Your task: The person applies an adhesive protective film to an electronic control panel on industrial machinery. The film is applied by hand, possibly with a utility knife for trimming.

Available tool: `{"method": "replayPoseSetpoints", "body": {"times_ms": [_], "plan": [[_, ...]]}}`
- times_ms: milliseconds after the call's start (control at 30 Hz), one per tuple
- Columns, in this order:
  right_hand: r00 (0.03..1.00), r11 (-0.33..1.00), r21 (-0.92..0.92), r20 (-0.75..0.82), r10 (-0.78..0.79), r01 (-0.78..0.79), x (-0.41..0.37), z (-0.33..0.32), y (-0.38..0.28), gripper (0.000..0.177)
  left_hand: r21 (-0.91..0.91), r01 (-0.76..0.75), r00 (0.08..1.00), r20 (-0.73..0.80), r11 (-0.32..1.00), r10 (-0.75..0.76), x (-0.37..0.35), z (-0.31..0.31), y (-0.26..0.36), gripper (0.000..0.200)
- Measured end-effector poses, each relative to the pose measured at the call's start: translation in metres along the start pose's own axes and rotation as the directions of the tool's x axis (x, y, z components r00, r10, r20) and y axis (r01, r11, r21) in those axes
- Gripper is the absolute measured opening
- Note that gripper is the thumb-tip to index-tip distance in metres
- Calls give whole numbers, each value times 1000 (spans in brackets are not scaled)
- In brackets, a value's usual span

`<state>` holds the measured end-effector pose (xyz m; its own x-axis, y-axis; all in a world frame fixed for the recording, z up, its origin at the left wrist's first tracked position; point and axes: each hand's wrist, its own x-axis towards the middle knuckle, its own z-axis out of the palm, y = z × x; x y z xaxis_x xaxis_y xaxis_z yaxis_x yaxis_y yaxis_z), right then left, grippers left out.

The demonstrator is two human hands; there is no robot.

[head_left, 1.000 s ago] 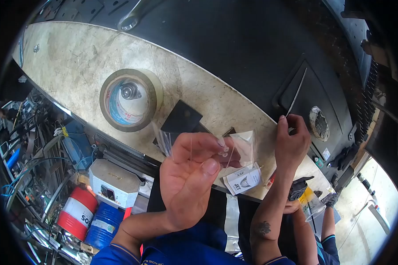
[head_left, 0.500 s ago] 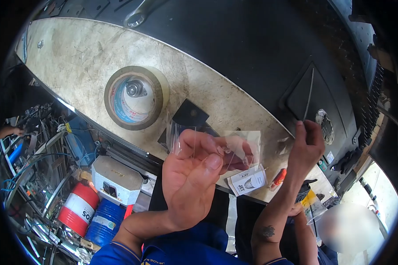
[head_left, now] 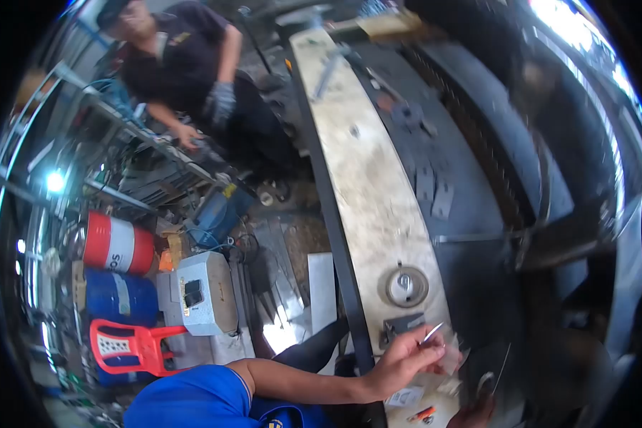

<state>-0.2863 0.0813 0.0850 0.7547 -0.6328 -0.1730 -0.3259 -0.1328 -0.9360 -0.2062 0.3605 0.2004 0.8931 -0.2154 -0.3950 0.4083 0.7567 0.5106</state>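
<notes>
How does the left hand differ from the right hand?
The left hand shows whole; the right hand is cut by the bottom edge. The left hand pinches a clear bag; the right hand holds a thin wire. Both are at the near end of the pale bench.

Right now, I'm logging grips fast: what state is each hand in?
Left hand: closed, pinching a clear plastic bag.
Right hand: mostly out of frame, beside a thin wire; grip cannot be told.

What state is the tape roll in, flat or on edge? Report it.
Flat. The tape roll lies on the bench, its round face and core turned up to the camera, beyond the left hand.
</notes>
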Motion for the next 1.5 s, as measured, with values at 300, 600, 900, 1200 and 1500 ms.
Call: {"method": "replayPoseSetpoints", "body": {"times_ms": [300,600,900,1200,1500], "plan": [[930,925,379,-352,109,35,-7,-42,-109,15,98,-133,988,90,986,124,-71,68,83,7],[926,793,578,-373,49,191,61,-41,-136,9,39,34,989,140,999,-39,-77,62,60,9],[942,827,520,-334,-31,212,86,-25,-124,10,37,77,992,101,996,-80,-63,29,46,11],[919,804,512,-380,-102,301,95,-30,-128,13,70,92,990,104,993,-99,-56,28,43,12],[925,787,538,-365,-106,303,97,-21,-133,10,92,59,992,103,994,-68,-63,20,41,11]]}}
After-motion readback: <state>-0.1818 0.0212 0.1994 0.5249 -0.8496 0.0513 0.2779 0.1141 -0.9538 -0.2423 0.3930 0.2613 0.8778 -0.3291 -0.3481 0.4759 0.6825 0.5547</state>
